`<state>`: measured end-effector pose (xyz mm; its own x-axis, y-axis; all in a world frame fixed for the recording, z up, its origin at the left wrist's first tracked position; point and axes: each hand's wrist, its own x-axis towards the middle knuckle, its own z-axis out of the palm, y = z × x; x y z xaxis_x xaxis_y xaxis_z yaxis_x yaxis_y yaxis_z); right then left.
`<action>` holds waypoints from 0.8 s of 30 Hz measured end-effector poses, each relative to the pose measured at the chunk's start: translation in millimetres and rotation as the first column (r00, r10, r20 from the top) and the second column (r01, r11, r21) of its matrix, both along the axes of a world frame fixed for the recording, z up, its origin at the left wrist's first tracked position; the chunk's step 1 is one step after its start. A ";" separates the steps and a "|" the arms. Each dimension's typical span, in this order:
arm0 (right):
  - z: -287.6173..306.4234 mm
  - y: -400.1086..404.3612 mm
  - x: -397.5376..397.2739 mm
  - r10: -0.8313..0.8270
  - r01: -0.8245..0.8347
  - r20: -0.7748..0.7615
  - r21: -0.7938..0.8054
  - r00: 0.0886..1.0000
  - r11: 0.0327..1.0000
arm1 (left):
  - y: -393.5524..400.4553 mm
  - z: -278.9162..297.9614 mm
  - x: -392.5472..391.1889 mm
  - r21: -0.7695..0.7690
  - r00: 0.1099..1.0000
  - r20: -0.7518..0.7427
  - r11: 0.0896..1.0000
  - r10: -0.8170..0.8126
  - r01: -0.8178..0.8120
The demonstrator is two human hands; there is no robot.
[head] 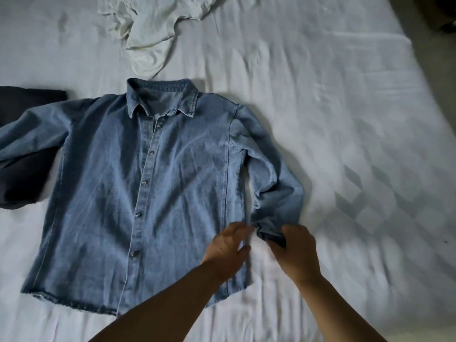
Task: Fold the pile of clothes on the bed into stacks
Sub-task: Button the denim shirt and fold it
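Observation:
A blue denim shirt (148,183) lies buttoned and face up on the white bed (320,119), collar pointing away from me. Its right sleeve is bent back along the shirt's side, its left sleeve reaches off to the left. My left hand (228,245) pinches the shirt's right side seam between thumb and fingers. My right hand (294,248) grips the cuff of the right sleeve. A crumpled white garment (153,28) lies beyond the collar. A dark garment (22,169) lies at the left, partly under the left sleeve.
The bed sheet is wrinkled and stretches bare to the right of the shirt. The bed's right edge (424,77) runs diagonally at the upper right, with dark floor beyond it.

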<state>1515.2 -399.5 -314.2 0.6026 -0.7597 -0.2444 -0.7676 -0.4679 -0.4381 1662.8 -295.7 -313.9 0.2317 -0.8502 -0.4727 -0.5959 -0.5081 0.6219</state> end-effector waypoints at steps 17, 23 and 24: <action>129.2 -69.9 2.5 -0.399 -0.043 0.338 0.805 0.853 0.591 | -80.5 98.4 -8.7 -0.125 0.774 -0.509 0.857 0.378 -0.500; 147.1 -65.5 4.9 -0.228 -0.030 0.322 0.634 0.919 0.772 | -74.1 123.5 14.4 -0.273 0.796 -0.260 0.749 0.547 -0.604; 149.3 -62.7 9.0 -0.246 -0.012 0.345 0.602 0.906 0.799 | -70.6 128.4 13.8 -0.242 0.790 -0.283 0.757 0.543 -0.607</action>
